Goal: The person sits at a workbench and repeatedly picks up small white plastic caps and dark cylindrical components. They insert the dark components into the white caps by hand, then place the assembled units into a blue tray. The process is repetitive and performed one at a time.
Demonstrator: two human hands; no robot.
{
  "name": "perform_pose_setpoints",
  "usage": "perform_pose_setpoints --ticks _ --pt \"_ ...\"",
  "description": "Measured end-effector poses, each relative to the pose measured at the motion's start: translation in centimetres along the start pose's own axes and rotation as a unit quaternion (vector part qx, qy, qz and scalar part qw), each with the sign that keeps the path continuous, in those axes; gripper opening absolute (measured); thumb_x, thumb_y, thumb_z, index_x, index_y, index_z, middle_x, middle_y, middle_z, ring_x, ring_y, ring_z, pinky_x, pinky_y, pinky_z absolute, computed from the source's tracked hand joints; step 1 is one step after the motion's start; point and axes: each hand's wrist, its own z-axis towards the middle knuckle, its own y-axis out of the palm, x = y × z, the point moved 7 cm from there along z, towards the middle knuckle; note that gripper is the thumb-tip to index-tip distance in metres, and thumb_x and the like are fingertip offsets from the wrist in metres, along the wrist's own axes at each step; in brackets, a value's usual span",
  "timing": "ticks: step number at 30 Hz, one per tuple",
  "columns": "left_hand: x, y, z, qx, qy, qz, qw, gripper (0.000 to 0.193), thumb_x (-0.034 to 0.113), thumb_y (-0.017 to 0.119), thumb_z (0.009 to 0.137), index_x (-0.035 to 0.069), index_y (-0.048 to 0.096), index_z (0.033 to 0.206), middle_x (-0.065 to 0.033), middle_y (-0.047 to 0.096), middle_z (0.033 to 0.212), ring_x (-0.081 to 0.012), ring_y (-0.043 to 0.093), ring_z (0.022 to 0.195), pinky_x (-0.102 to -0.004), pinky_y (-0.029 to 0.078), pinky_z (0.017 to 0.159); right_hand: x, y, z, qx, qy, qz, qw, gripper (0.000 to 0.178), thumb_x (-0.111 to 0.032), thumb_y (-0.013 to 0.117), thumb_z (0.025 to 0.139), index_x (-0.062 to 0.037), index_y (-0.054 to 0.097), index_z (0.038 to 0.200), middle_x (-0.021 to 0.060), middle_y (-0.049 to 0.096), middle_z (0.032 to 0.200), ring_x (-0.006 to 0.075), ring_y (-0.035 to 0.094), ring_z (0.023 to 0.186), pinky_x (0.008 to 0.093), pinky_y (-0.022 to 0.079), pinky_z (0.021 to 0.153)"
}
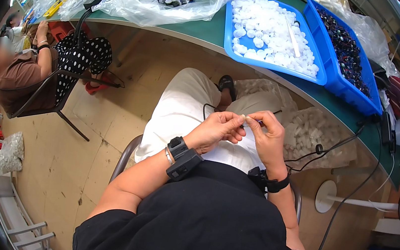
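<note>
Above my lap, my left hand (pixel 216 131) and my right hand (pixel 267 133) meet with thumbs and fingertips pinched together. Between the fingertips sits a tiny pale piece (pixel 246 118), with something dark beside it; its kind is too small to tell. Both hands touch this spot, and the fingers hide most of what they hold. Beyond them on the green table lies a shallow blue tray (pixel 240 60) of small translucent white plastic caps (pixel 259 25), with a white stick-like tool (pixel 293 39) resting on the caps.
A deeper blue bin (pixel 350 97) holds small dark parts. A clear plastic bag (pixel 140 5) with dark-and-white parts lies on the table (pixel 205 43). Bags of white pieces (pixel 316 132) stand under it. Black cables (pixel 326 150) hang at right. Another person (pixel 27 71) sits at left.
</note>
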Motion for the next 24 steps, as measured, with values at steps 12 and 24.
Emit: perform_pose_setpoints --ticks 12,24 --pt "1.5 0.5 -0.4 0.049 0.083 0.115 0.989 0.027 0.017 0.064 0.092 -0.002 0.058 0.11 -0.0058 0.064 0.089 -0.0106 0.061 0.078 -0.025 0.051 0.071 5.3 1.6 -1.0 -0.03 0.237 0.275 0.931 0.016 -0.015 0.062 0.093 0.0005 0.06 0.09 0.0021 0.059 0.074 0.0063 0.053 0.064 0.0205 0.041 0.056" --pt "5.7 2.7 1.9 0.074 0.177 0.157 0.969 0.03 0.01 0.061 0.093 -0.004 0.056 0.118 -0.0032 0.063 0.089 -0.0077 0.058 0.076 -0.0222 0.05 0.067 5.5 0.4 2.1 0.029 0.242 0.338 0.909 0.014 -0.016 0.059 0.094 -0.0027 0.059 0.09 0.0004 0.058 0.073 0.0057 0.05 0.063 0.0202 0.039 0.056"
